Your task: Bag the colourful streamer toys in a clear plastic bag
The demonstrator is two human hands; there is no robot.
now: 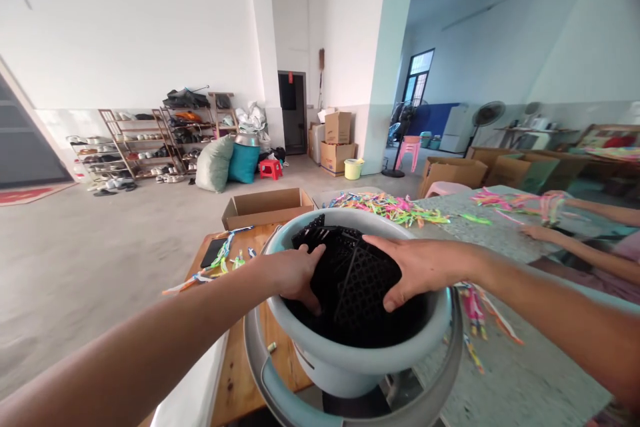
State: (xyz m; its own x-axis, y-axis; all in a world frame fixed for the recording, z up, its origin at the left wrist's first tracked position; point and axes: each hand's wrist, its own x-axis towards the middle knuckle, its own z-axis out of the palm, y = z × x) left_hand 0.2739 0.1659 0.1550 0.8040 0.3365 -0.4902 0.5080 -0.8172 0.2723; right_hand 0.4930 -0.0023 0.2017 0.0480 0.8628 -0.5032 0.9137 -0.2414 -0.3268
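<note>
two hands point(295, 273) point(420, 267) are pressing flat on black lattice pieces point(355, 280) in a pale bucket point(350, 360), fingers spread wide, gripping nothing. pressing evenly at 9 and 3 o'clock is likely keeping the stack level.

bucket point(350, 360): smooth plastic | lattice pieces point(357, 280): matt black plastic | table point(240, 373): wood

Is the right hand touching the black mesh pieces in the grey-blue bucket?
Touching. In the head view, the right hand lies flat on the black mesh pieces inside the bucket, fingers spread over them, with no gap visible.
</note>
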